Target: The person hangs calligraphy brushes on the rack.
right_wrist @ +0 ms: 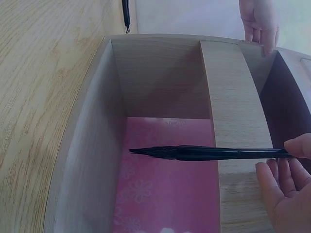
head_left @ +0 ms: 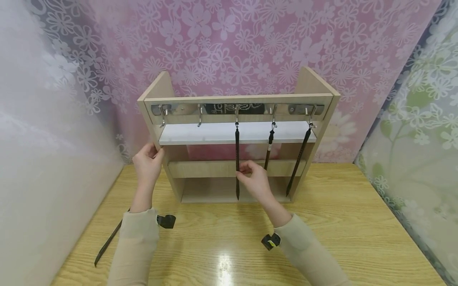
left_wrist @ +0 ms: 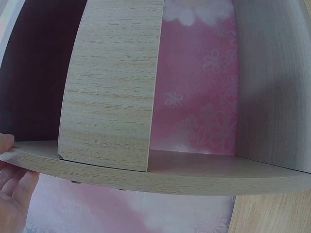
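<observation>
My right hand [head_left: 255, 180] pinches a dark calligraphy brush [head_left: 237, 147] by its handle, thumb against fingers. The brush hangs by its loop from the middle hook, its bristle tip pointing down in the head view. Seen from the right wrist, the black bristles [right_wrist: 155, 152] come to a point beyond the fingers. With my left hand [head_left: 147, 165] I grip the left side panel [left_wrist: 194, 183] of a wooden shelf, thumb and fingers on either side of its edge. Two more brushes, one with a pale band [head_left: 270, 147] and one slanting [head_left: 298, 163], hang to the right.
A metal hook rail [head_left: 214, 109] runs across the shelf's upper front, its two left hooks bare. Another dark brush [head_left: 109, 242] lies on the wooden table [head_left: 200, 242], partly behind my left forearm. Flower-patterned coverings [head_left: 229, 47] surround the table at the back and sides.
</observation>
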A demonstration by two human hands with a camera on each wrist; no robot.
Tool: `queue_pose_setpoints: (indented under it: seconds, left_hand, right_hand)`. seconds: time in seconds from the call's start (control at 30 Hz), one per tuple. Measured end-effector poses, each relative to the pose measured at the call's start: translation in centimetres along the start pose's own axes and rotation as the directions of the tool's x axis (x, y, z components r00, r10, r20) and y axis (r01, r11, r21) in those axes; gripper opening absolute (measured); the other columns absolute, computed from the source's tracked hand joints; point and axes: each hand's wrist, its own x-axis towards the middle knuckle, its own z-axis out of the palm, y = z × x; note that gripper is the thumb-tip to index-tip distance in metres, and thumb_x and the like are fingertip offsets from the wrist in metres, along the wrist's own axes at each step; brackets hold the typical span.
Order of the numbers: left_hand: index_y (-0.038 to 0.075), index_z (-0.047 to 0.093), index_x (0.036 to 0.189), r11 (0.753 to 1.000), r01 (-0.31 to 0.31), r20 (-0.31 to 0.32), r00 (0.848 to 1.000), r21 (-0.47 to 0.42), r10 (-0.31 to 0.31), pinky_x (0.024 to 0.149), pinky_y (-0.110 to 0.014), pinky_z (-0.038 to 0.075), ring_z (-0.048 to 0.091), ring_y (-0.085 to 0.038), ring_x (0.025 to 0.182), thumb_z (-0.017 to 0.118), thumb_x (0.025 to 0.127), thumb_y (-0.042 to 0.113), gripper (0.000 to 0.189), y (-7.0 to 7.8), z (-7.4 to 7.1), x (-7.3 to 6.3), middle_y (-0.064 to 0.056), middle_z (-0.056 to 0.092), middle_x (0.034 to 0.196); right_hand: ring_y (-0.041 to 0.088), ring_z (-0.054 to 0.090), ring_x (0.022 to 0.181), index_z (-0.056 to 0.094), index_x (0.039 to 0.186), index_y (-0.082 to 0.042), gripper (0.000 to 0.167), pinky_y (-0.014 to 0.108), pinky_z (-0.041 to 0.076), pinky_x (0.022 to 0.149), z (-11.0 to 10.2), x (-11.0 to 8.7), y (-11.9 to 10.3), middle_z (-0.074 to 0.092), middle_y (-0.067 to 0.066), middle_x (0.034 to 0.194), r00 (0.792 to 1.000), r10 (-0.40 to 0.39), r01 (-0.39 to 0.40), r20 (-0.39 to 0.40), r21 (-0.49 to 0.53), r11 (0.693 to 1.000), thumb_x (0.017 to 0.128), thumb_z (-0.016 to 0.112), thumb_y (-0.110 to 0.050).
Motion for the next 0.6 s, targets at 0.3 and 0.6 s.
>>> queue_pose_setpoints:
  seconds: [0.3, 0.6]
  left_hand:
    - [-0.006, 0.063, 0.093, 1.0, -0.006, -0.011, 1.0, -0.008, 0.005, 0.067, -0.014, 0.049, 0.062, -0.023, 0.082, 0.058, 0.08, 0.001, 0.017, 0.03, 0.06, -0.01, -0.018, 0.064, 0.088]
    - [-0.005, 0.063, 0.094, 1.0, -0.009, -0.017, 1.0, 0.003, 0.009, 0.061, -0.01, 0.047, 0.062, -0.017, 0.078, 0.059, 0.08, 0.002, 0.017, -0.12, 0.11, 0.08, -0.016, 0.065, 0.087]
  right_hand:
    - [0.021, 0.056, 0.08, 0.061, 0.091, -0.001, 0.014, 0.032, 0.051, 0.069, 0.06, -0.17, -0.03, 0.061, 0.008, 0.086, 1.0, -0.012, 0.012, -0.009, 0.003, 1.0, 0.079, 0.063, -0.006]
    - [0.02, 0.057, 0.079, 0.061, 0.089, -0.001, 0.012, 0.029, 0.052, 0.069, -0.06, -0.81, -0.15, 0.061, 0.007, 0.085, 0.998, -0.051, 0.051, -0.044, 0.002, 0.999, 0.078, 0.064, -0.006]
